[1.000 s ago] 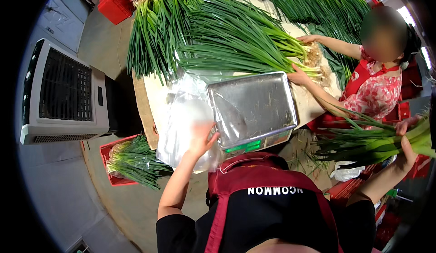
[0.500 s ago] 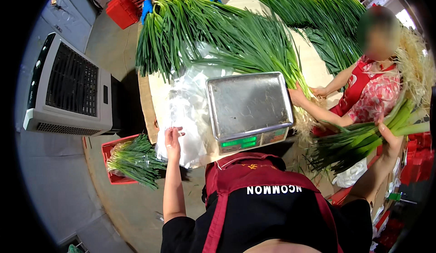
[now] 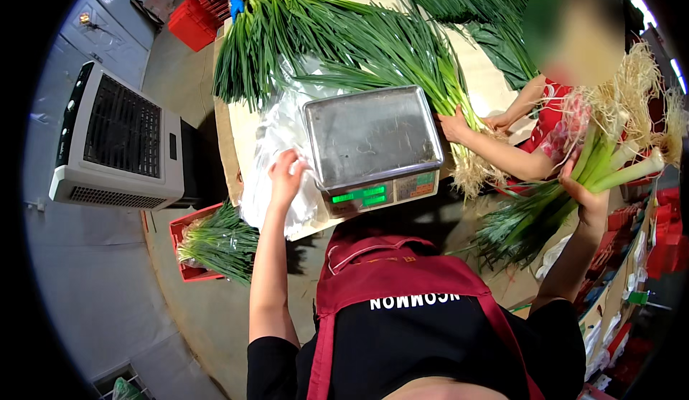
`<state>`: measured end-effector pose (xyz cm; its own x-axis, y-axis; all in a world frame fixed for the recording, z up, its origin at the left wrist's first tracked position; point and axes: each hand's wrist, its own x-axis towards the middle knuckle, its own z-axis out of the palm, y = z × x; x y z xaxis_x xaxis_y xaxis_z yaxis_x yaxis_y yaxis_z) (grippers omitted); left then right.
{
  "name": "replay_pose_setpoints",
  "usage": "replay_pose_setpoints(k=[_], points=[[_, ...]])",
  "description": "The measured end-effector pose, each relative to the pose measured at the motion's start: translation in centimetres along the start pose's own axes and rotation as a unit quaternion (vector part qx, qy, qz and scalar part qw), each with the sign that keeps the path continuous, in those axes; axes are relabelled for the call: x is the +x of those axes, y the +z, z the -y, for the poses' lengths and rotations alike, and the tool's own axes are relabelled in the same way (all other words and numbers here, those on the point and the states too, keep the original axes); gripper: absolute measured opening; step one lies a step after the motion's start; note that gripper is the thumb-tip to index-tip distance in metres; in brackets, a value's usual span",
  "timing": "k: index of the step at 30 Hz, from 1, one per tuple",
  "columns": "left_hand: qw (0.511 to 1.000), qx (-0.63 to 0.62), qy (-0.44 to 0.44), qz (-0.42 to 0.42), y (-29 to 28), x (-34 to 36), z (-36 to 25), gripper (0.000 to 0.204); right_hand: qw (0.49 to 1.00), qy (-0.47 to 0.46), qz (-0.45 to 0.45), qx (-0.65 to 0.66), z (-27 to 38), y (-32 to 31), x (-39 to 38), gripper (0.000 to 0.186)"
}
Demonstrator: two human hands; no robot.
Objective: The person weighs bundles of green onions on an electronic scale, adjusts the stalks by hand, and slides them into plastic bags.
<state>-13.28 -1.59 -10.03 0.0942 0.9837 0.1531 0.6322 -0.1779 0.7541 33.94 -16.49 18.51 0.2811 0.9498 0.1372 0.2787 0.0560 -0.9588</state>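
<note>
My left hand (image 3: 287,177) is over the clear plastic bags (image 3: 269,199) left of the scale, its fingers bent but apart, touching the plastic. A steel-topped weighing scale (image 3: 373,138) with a lit green display stands at the table's near edge, its pan bare. Off to the right, my right hand (image 3: 587,198) grips a bunch of green onions (image 3: 527,220) around the stalks. Its leaves hang toward me on the left, and pale shaggy roots stick up and out to the right.
Piled green onions (image 3: 337,41) cover the table (image 3: 224,138). A co-worker (image 3: 552,113) at right holds stalks beside the scale; blue-gloved hands (image 3: 237,7) work at the far edge. At left are a red crate (image 3: 188,274) of green onions and an air cooler (image 3: 118,138).
My left hand has shifted right and farther across the bags, toward the scale. The bunch in my right hand has risen and tilted, its roots now in front of the co-worker. My view has shifted.
</note>
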Motion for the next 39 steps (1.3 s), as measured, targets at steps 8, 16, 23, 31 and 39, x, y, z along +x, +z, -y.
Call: replay_pose_setpoints(k=[8, 16, 23, 31, 39], points=[[0.962, 0.258, 0.048, 0.074, 3.1, -0.9, -4.9, 0.063, 0.994, 0.039, -0.054, -0.090, -1.3, -1.8, -2.5, 0.047], [0.964, 0.208, 0.167, 0.010, 4.7, 0.6, -6.5, 0.082, 0.993, 0.018, -0.073, -0.089, -3.1, -2.5, -4.4, 0.037], [0.954, 0.280, 0.097, 0.040, 3.3, 1.6, -4.4, 0.080, 0.992, 0.049, -0.104, -0.051, -3.0, 0.6, -4.4, 0.033], [0.983, 0.153, -0.091, -0.044, -1.2, -0.2, 4.1, 0.060, 0.988, 0.049, -0.134, -0.060, -1.8, 4.0, -4.9, 0.032], [0.987, 0.142, -0.067, -0.013, -2.2, -2.5, 9.6, 0.045, 0.988, 0.042, -0.095, -0.113, -1.6, 5.4, -4.3, 0.045]])
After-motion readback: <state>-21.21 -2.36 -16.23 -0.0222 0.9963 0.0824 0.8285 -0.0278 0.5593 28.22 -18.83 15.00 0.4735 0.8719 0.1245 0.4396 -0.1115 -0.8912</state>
